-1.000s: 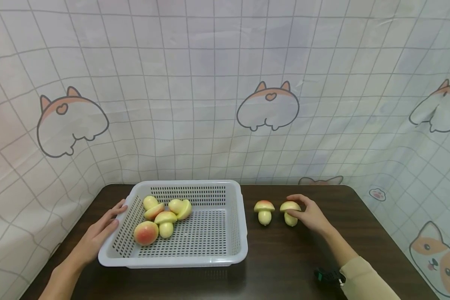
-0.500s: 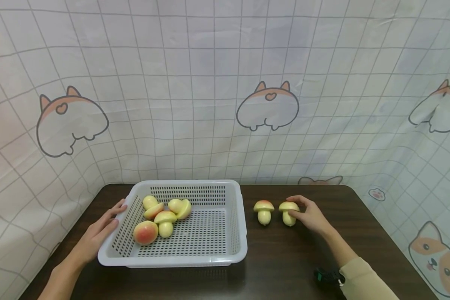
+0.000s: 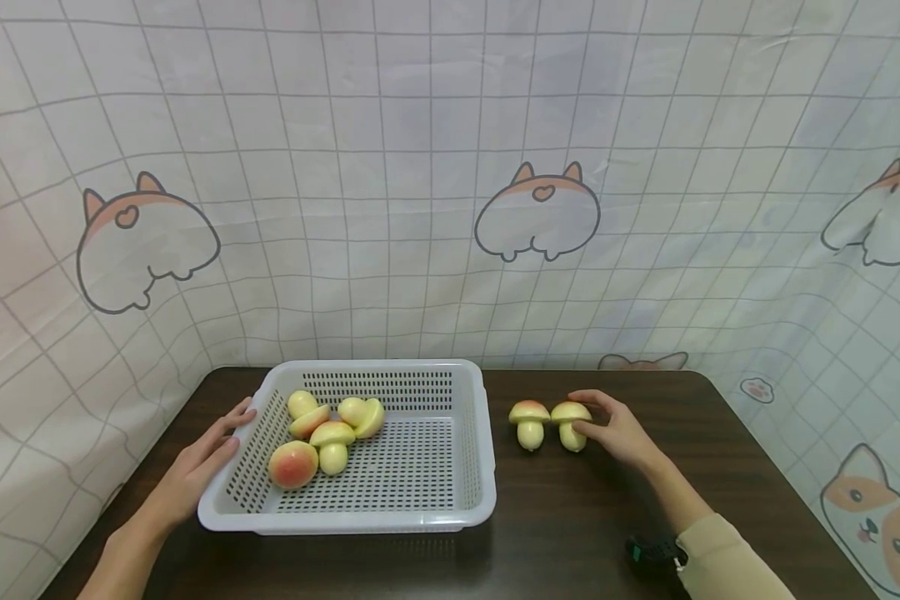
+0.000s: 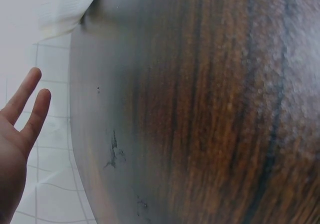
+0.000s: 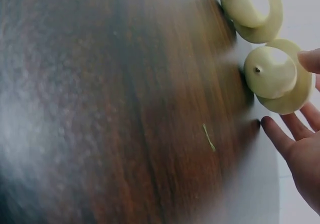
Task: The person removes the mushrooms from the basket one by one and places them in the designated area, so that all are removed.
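Note:
With thumb and fingers around its cap, my right hand [image 3: 618, 432] holds a pale yellow mushroom [image 3: 572, 413], its stem toward me on the table. A second mushroom [image 3: 529, 413] with a reddish cap stands just left of it, their caps side by side. In the right wrist view the held mushroom [image 5: 272, 74] and its neighbour [image 5: 247, 7] show their stem ends. At the left rim of a white plastic basket [image 3: 352, 524], my left hand [image 3: 195, 468] rests with straight fingers. The left wrist view shows that hand [image 4: 15, 144] only in part.
Several similar mushrooms [image 3: 333, 435] lie in the basket's left half, one with its red cap [image 3: 293, 465] facing me. A small black device [image 3: 651, 550] sits by the right sleeve. Patterned white cloth [image 3: 390, 250] hangs behind the dark wooden table [image 3: 562, 525].
The right hand has slid its mushroom a little to the left, closing the gap to the neighbouring one. The left hand and basket have stayed put.

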A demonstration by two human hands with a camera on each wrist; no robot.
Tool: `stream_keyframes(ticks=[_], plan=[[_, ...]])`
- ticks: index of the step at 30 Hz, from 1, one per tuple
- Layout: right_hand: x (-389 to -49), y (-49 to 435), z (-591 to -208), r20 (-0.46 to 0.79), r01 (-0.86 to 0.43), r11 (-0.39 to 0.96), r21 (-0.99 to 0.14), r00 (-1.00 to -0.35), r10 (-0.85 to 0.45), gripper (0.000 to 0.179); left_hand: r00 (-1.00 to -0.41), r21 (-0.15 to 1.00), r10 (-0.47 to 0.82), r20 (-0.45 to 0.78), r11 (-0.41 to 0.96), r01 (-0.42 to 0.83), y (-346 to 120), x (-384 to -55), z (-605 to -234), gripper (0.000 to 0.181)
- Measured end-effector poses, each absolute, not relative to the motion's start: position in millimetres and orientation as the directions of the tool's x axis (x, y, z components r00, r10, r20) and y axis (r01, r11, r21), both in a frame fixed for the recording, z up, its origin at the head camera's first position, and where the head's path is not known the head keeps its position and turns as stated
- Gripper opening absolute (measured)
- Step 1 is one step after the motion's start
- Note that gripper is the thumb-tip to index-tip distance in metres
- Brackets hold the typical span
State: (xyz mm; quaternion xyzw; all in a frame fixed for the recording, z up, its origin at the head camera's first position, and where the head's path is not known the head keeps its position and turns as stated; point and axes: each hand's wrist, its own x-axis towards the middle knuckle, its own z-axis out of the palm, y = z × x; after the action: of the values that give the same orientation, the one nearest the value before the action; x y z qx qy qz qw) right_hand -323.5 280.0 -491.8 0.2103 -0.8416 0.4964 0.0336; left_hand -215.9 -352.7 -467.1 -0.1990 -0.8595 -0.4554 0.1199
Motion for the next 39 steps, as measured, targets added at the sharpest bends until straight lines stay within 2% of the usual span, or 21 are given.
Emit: stream_keyframes(ticks=[10,21,29,39], plan=[[-325,287,-490,0.251,-0.373,0.439,-0.817,-0.916,-0.312,0.050,-0.893,0.729,0.234,0.384,0.516,0.449,-351,-216,-467,0.042],[-326,291,-461,0.217,-0.356,0.488,-0.797,-0.923,-0.318,0.050,-0.886,0.729,0.245,0.393,0.505,0.463,-349,-216,-465,0.042],[-333,273,-429,0.220,-0.407,0.525,-0.748,-0.898,-0.382,0.047,-0.888,0.736,0.246,0.389,0.496,0.460,-352,-217,-467,0.042],[-342,232,-395,0.239,-0.466,0.464,-0.753,-0.852,-0.466,0.040,-0.896,0.727,0.226,0.383,0.525,0.443,-352,-216,-467,0.043]])
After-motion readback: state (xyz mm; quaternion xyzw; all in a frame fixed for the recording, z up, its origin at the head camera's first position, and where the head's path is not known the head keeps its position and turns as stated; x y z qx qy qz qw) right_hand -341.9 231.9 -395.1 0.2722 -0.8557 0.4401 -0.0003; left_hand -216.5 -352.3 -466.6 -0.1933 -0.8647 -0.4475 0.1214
